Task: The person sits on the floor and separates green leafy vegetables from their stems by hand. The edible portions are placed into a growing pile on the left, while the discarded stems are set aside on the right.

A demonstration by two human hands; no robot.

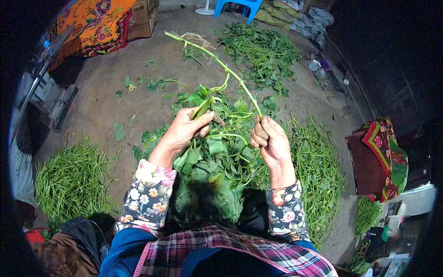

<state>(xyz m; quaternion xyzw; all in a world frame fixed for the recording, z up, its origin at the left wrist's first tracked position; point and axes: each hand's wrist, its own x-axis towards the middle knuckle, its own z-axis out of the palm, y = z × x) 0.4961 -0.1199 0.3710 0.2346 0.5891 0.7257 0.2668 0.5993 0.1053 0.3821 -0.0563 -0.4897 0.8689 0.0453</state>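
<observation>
My left hand (187,128) is closed around a small bunch of green leaf stalks (203,108), whose ends stick up past the thumb. Between thumb and fingers, my right hand (273,136) pinches the near end of a long green vine stem (238,78). The stem arches up and away to the left, with pale dry rootlets near its far end and a side stalk bending towards my left hand. Beneath both hands lies a heap of leafy vines (214,155), reaching to my lap and partly hidden by the hands.
Thin green stalks (72,180) are piled at left. At right spreads a heap of stems (315,176); farther off is a leafy heap (259,52). Loose leaves (119,131) dot the floor. A blue plastic stool (238,4), flowered cloth (93,27) and patterned cloth (372,159) stand around.
</observation>
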